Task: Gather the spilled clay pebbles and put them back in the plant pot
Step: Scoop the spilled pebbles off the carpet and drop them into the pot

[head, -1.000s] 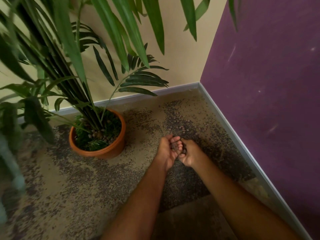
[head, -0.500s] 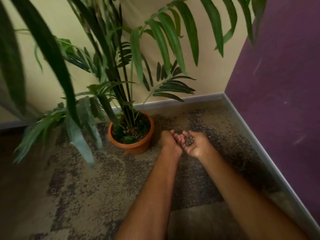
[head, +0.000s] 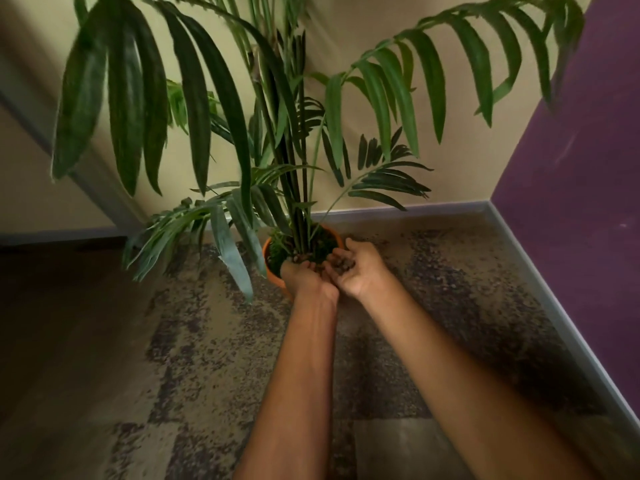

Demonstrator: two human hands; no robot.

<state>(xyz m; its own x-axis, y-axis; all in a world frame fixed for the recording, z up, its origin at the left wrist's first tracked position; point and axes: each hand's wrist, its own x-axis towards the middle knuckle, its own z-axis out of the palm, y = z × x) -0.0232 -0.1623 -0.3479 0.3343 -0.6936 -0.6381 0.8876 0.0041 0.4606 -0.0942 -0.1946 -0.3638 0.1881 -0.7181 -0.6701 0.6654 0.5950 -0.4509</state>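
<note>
An orange terracotta plant pot [head: 269, 263] with a tall palm stands on the floor near the room's corner. My two hands are held together, cupped, over the pot's near rim. My right hand [head: 360, 268] lies palm up with several brown clay pebbles [head: 343, 265] in it. My left hand [head: 304, 275] presses against it, its back towards me, with a few pebbles at its fingertips over the soil. The hands hide the pot's front right rim.
Long palm fronds [head: 214, 109] hang above and left of the hands. A cream wall with grey skirting [head: 398, 211] runs behind the pot and a purple wall [head: 571, 202] stands to the right. The carpet [head: 450, 289] is mottled tan and dark.
Both cupped hands have moved left and forward from the carpet near the corner to over the pot's rim, carrying the pebbles. My view has tilted up and shifted left.
</note>
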